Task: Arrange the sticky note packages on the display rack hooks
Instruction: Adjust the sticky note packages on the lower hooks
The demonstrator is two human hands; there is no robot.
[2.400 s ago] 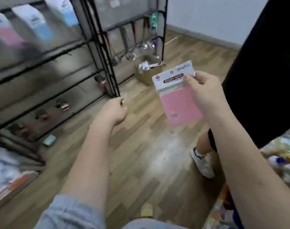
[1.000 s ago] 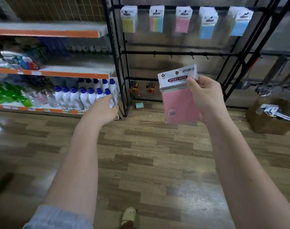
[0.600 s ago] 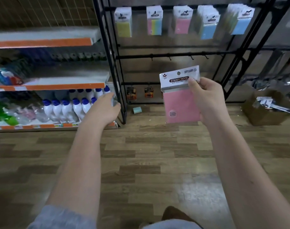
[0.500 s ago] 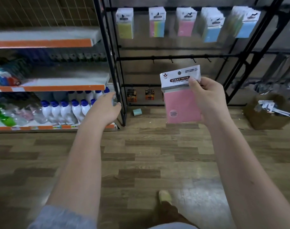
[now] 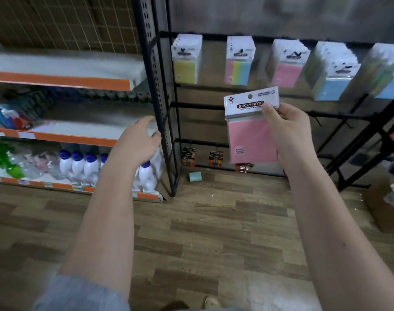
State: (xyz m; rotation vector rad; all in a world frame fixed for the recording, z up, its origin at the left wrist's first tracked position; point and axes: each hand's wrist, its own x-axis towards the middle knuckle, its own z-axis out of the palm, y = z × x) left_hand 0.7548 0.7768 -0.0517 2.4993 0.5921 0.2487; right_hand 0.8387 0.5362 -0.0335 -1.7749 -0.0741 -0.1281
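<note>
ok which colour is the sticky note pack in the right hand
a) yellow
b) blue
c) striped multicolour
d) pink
d: the right hand pinches the sticky note pack by its white header card, and the pad below the card is plain pink, like the pink pack on the rack hanging on the top row above it.

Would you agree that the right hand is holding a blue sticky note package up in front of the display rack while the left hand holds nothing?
Not quite: in the head view the sticky note package gripped by the right hand is pink, not blue. It is indeed in front of the display rack, and the left hand holds nothing.
</note>
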